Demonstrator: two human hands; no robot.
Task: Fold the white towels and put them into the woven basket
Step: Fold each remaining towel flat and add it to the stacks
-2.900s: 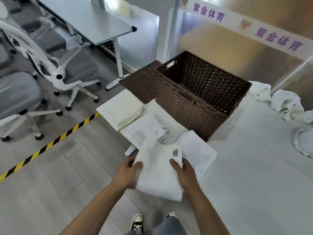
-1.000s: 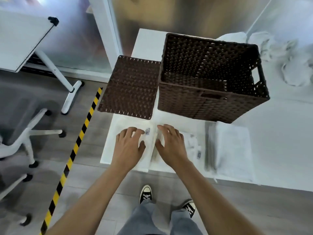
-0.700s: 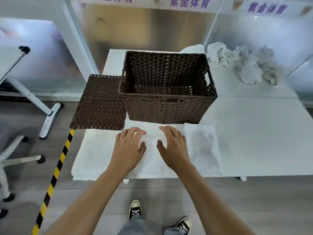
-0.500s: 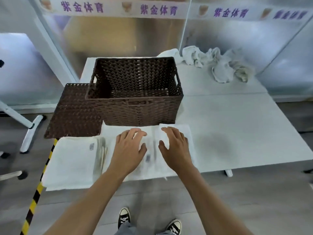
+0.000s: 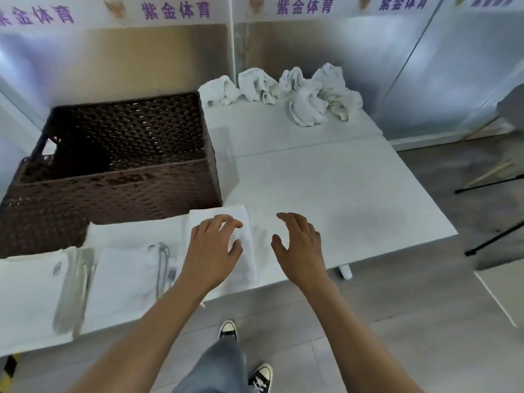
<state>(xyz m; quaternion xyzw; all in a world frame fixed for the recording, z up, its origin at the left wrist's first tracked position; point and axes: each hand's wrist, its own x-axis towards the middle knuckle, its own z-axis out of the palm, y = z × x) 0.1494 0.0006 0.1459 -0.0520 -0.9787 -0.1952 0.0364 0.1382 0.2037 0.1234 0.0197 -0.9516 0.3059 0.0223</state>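
At frame centre, the left hand [image 5: 213,249] rests relaxed on a folded white towel [image 5: 243,259]. The right hand [image 5: 301,245], released, seems to hover above the white table [image 5: 340,194]. The woven basket [image 5: 119,157] sits upper left.

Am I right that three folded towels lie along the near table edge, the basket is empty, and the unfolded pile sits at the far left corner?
Not quite: the head view shows the unfolded pile at the far right, beyond the basket. The rest holds.
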